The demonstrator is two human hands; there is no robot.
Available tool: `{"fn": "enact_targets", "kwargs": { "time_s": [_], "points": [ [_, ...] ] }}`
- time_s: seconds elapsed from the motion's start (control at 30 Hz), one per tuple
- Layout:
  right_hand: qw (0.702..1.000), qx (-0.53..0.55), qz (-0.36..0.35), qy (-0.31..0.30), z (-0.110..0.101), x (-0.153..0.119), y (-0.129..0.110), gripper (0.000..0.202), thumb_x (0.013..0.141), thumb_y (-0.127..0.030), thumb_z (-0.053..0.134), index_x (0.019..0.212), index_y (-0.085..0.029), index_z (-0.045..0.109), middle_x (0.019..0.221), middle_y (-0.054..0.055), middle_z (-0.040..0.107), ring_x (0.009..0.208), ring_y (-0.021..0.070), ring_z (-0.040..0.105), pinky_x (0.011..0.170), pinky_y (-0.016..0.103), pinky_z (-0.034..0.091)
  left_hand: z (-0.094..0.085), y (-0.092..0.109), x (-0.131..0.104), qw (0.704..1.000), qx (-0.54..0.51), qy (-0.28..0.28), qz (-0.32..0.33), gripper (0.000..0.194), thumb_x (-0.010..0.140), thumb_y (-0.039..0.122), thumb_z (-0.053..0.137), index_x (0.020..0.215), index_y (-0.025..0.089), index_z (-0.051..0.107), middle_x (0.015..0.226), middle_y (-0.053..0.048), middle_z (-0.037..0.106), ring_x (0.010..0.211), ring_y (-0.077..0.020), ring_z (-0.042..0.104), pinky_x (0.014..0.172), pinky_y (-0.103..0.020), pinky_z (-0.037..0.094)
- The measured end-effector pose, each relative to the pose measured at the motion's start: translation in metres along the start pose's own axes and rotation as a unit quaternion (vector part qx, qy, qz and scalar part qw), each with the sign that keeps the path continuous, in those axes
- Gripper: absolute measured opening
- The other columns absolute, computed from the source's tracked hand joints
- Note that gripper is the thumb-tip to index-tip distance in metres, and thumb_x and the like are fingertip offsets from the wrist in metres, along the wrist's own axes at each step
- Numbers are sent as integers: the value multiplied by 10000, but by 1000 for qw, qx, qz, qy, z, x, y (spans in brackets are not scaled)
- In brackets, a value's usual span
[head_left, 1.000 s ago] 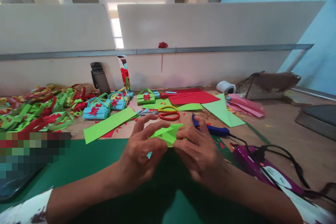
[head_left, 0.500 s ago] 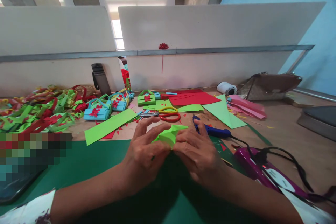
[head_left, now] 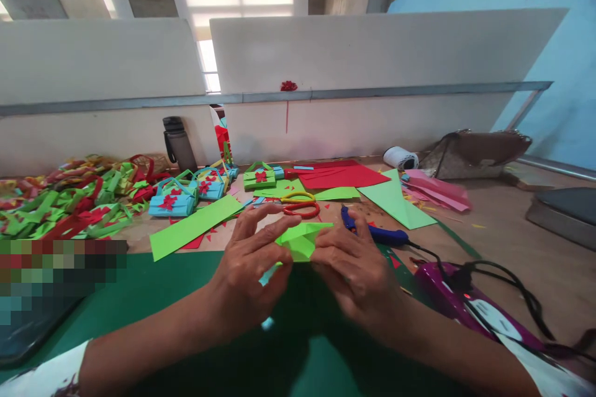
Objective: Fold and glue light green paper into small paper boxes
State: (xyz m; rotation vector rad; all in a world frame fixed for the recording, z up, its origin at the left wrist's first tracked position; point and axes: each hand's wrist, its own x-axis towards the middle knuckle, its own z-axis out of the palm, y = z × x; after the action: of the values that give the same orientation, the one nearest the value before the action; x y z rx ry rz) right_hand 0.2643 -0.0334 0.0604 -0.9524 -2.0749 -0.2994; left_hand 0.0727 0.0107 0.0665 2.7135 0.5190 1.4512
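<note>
With our left hand (head_left: 254, 267) and right hand (head_left: 356, 267) we pinch green paper (head_left: 303, 243); the scissors (head_left: 307, 216) lie at its twelve o'clock.

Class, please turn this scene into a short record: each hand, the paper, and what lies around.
Left hand: at the left end of the green paper
Right hand: gripping its right end
Paper state: folded
Below: green mat
Ahead: scissors, red sheets
To the left: bottle, paper bags
To the right: blue tool, power strip, handbag
</note>
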Motion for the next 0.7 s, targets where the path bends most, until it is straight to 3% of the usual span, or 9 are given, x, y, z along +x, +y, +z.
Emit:
{"fn": "enact_targets", "kwargs": {
  "time_s": [0.1, 0.2, 0.27, 0.37, 0.57, 0.7],
  "points": [
    [999, 16, 31, 6, 1, 0, 2, 137, 828, -71, 514, 777, -187, 564, 778, -7, 616, 788, 141, 598, 1025, 482, 192, -4, -2, 2, 1000, 15, 0, -2, 123, 751, 83, 627, 847, 153, 599, 1231, -123, 588, 1243, -292, 390, 1006, -517, 357],
    [999, 24, 26, 4, 4, -2, 2, 141, 830, -74, 512, 794, -198, 566, 791, -9, 617, 780, 136, 592, 1030, 486, 186, -1, -2, 1, 998, 48, -33, -4, 237, 737, 183, 694, 967, 176, 639, 1305, -125, 527, 1289, -334, 302, 1004, -570, 326],
    [1000, 19, 10, 4, 5, -3, -1, 147, 835, -76, 497, 817, -200, 573, 795, -5, 618, 780, 138, 591, 1039, 495, 175, 2, 0, 0, 998, 57, -40, -6, 125, 770, 139, 651, 864, 218, 674, 1317, -77, 523, 1297, -324, 293, 1007, -576, 311],
    [1000, -11, -16, 7, 6, -5, -5, 154, 842, -80, 478, 841, -195, 581, 788, 5, 625, 824, 157, 591, 1049, 505, 152, 7, 3, -3, 998, 57, -34, -7, 197, 816, 79, 565, 728, 223, 667, 1315, -30, 528, 1304, -297, 293, 1034, -567, 277],
    [995, -62, -68, -29, 5, -11, -10, 185, 824, -61, 438, 888, -160, 580, 851, 40, 635, 924, 193, 571, 1057, 501, 120, 7, 5, -9, 997, 57, -45, 14, 212, 834, 51, 522, 750, 203, 644, 1304, -46, 541, 1310, -302, 297, 1050, -583, 232],
    [996, -63, -52, -48, 4, -11, -10, 198, 797, -65, 423, 896, -148, 572, 853, 56, 629, 884, 201, 569, 1050, 532, 117, 7, 5, -9, 998, 49, -47, 16, 207, 837, 55, 512, 761, 200, 639, 1295, -55, 547, 1312, -302, 292, 1045, -572, 238]
  ]
}}
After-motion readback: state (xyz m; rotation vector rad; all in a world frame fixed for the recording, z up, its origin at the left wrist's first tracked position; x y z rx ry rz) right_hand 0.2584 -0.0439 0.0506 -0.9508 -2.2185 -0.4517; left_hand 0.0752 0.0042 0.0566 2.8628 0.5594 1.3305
